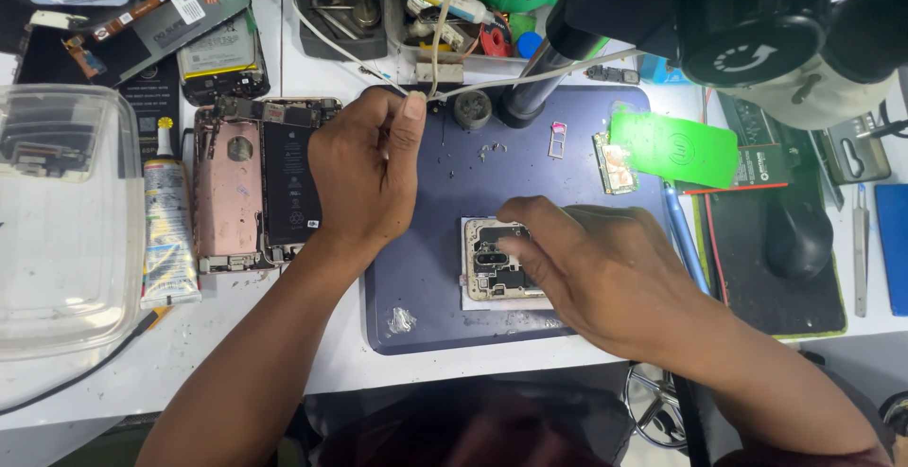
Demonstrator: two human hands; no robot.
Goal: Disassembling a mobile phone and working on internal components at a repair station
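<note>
My left hand [364, 169] is raised over the left edge of the dark blue work mat [426, 268], with thumb and forefinger pinched on a thin white cable [530, 77] near the mat's far edge. My right hand [591, 264] rests on the mat, its fingers pressing down on a small phone circuit board [484, 268] that lies on a white square. Part of the board is hidden under those fingers.
An opened pink phone [251, 183] with its battery showing lies left of the mat, beside a glue tube [168, 230] and a clear plastic box [57, 211]. A microscope [757, 32] overhangs the top right. A green card [673, 148], tweezers [860, 249] and a mouse [799, 235] sit to the right.
</note>
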